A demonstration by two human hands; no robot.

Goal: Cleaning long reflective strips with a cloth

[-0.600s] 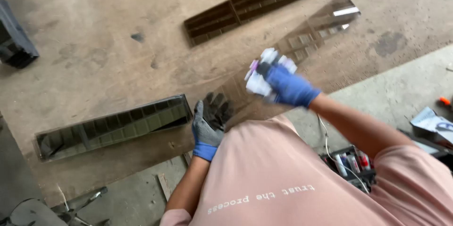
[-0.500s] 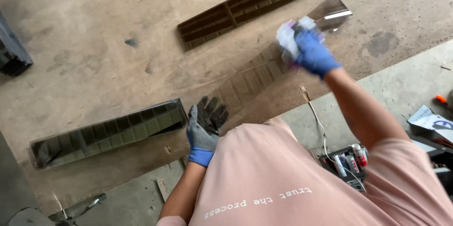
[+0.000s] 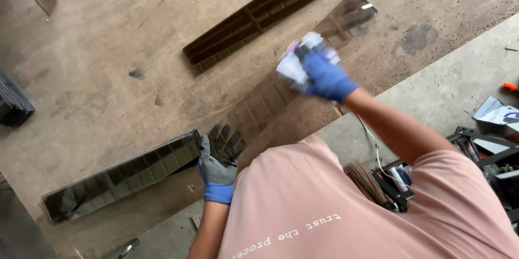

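Wiping the long clear glass strip (image 3: 270, 97) mid-length, we grip a crumpled white cloth (image 3: 294, 64) in our right hand (image 3: 324, 78) fingers while our left hand (image 3: 219, 156) fingers lie open on its near end, the upper-right end seemingly left.

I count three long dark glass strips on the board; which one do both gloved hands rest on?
The middle strip: the left hand presses its near end, the right hand holds a white cloth on it. The other two lie untouched.

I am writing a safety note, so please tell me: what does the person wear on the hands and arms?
Both hands are gloved. The left hand wears a grey knit glove with a dark palm coating and a blue cuff. The right hand wears a blue glove. The forearms are bare; short salmon-pink sleeves of a T-shirt end above the elbows.
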